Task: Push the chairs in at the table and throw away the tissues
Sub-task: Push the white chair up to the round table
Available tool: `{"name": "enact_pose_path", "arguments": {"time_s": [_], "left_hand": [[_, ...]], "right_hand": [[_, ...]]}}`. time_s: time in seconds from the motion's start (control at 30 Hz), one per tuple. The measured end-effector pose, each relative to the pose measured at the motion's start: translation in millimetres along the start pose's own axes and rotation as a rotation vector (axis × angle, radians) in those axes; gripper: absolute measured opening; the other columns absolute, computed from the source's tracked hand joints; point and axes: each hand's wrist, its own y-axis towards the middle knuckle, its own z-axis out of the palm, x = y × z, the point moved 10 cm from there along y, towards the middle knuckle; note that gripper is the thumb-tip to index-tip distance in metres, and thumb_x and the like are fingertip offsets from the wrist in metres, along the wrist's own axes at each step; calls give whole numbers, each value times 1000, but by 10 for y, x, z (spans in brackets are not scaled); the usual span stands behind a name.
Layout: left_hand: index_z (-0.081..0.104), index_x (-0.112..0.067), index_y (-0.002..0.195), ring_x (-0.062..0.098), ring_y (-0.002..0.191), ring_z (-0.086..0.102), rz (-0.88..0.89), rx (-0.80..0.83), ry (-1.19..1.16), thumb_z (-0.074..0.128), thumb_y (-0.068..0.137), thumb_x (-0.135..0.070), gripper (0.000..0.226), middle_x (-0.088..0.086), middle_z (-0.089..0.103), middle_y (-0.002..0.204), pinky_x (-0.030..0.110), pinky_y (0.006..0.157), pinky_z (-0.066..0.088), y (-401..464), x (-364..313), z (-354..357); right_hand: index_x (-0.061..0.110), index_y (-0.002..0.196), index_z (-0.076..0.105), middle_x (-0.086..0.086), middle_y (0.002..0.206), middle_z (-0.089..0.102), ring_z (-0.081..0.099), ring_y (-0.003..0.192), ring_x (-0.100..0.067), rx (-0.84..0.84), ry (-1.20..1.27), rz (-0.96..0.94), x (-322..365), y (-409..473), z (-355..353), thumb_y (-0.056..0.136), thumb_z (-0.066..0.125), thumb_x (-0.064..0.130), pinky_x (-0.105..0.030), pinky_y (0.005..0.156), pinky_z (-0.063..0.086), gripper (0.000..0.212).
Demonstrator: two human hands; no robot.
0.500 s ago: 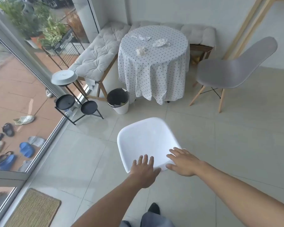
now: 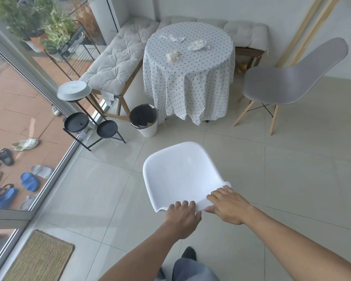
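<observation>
A white chair (image 2: 182, 169) stands on the tiled floor in front of me, well short of the round table (image 2: 190, 78) with its dotted cloth. My left hand (image 2: 182, 217) and my right hand (image 2: 226, 204) both grip the top edge of its backrest. Three crumpled tissues lie on the tabletop: one near the front left (image 2: 172, 56), one at the back (image 2: 175, 38), one to the right (image 2: 198, 45). A grey chair (image 2: 288, 82) with wooden legs stands right of the table, turned away from it. A white bin (image 2: 145, 120) with a black liner sits at the table's left foot.
A cushioned bench (image 2: 117, 59) runs along the wall behind and left of the table. A black plant stand (image 2: 89, 122) with round trays stands by the glass door at left. A woven mat (image 2: 40, 258) lies at the lower left. Open tiles separate the white chair from the table.
Both hands have closed on the top of the white chair's backrest; before, their fingers lay spread flat on it. The view has shifted slightly closer.
</observation>
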Motion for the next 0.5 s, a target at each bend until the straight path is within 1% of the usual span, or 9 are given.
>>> {"name": "enact_pose_path", "arguments": {"time_s": [0.2,0.4,0.5], "left_hand": [[48,-13,105,35,94,58,26,-32,12,27,105,-51,43,11,62,103,45,79,44,76,81,-46],[49,-14,103,35,92,58,48,-74,50,28,104,-50,41,10,62,99,44,78,42,226,437,-234],[49,-14,101,35,92,59,51,-97,72,29,103,-49,40,10,63,98,43,76,39,338,700,-373]], "right_hand": [[18,111,54,1,109,61,52,105,-25,-61,-13,33,10,81,-42,102,12,66,-40,105,33,64],[16,109,55,-1,111,62,53,108,-26,-62,24,113,87,400,-195,100,14,67,-40,105,34,66],[15,108,55,-3,112,63,54,109,-27,-65,43,155,146,636,-308,101,19,67,-41,103,37,64]]}}
